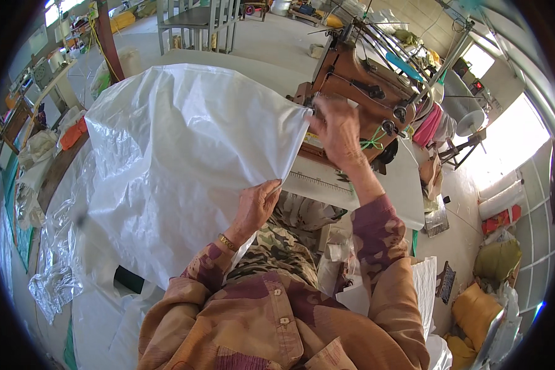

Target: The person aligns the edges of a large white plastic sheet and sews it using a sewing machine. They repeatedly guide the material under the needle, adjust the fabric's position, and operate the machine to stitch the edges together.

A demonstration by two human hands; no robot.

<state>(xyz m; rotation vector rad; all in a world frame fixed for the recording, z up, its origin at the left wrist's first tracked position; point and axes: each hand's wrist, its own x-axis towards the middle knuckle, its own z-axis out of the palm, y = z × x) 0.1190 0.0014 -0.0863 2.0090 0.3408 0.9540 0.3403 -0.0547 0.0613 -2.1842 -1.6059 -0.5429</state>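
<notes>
At far left, crinkled clear film (55,290) hangs down beside the table, and an orange cloth (74,134) lies farther up. A dark red post (109,46) stands beyond the table's far left side. The white sheet (166,139) spreads over the table's left part, from near the far edge down past the near edge towards the person. The left hand (256,206), a gold band (226,242) at its wrist, pinches the sheet's right edge between thumb and fingers, just off the table's near edge. A ruler (319,183) runs along that near edge. The right hand (339,132) is at the sheet's right corner; it is blurred, so I cannot tell whether it grips. Right behind it stands the brown machine (367,86), on the right part of the table (407,194). Beyond the table's right edge are a pink cloth (427,128) and a pale roll (465,111).
</notes>
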